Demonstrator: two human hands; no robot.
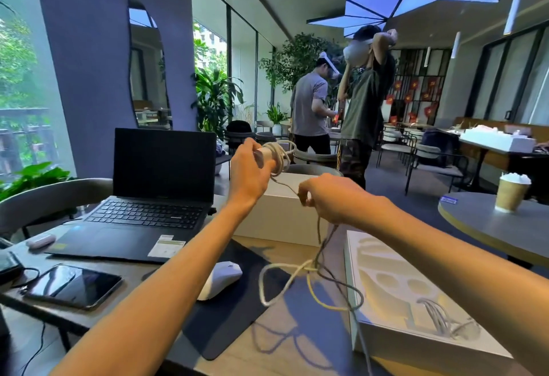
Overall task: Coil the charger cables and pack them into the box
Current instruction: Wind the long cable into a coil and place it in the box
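One coiled cable [439, 316] sits in the open box [371, 259] (another cable [318, 228] hangs outside).

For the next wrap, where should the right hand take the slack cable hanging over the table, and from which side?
Probably on the straight run of cable just below the right hand, pinched from the right. There it hangs straight; lower, over the table, its loops cross each other and would snag.

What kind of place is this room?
Probably a café or co-working lounge: many chairs at small tables, a paper cup on a round table, and large potted plants by the windows.
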